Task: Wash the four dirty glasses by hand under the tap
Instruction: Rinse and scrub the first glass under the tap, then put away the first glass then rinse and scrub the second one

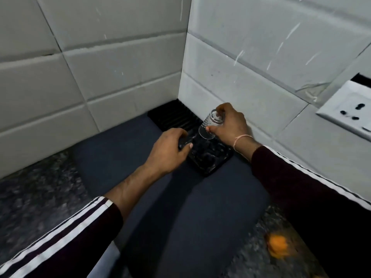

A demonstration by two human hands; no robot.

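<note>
My right hand (pixel 230 125) grips a clear patterned glass (pixel 210 125), held upside down and tilted just above a black ribbed tray (pixel 172 115) in the wall corner. My left hand (pixel 170 149) has its fingers curled around another clear glass (pixel 185 142) that stands on the tray's near part. More glass shapes show dimly on the tray (pixel 208 157) near both hands. No tap or sink is in view.
The tray sits on a dark blue mat (pixel 160 207) over a speckled stone counter (pixel 36 187). White tiled walls meet in the corner behind. A wall socket (pixel 349 111) is at the right, and an orange patch (pixel 277 245) lies on the counter at lower right.
</note>
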